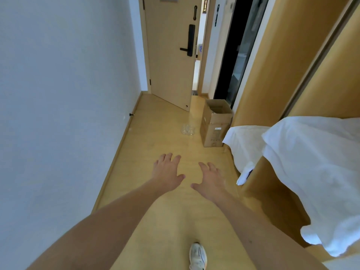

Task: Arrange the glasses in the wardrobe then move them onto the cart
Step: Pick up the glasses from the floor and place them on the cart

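Single view only, camera on my head, wide-angle, edges bowed. Looked forward and down along narrow hallway from standing height. My left hand (168, 173) and right hand (211, 179) reached out mid-frame, forearms running in from bottom corners, closest things to lens. My shoe (197, 256) at bottom edge, almost straight below. Floor (155, 137) receded toward door (169, 55) at far top. Wall (64, 94) filled left side, near; white bedding (311, 172) crowded right side, near. No second view shared anything.

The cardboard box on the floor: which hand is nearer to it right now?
Right. The right hand is stretched out, open, nearer the camera than the cardboard box and almost in line with it. The left hand, also open, is farther to the left, more in line with the glasses.
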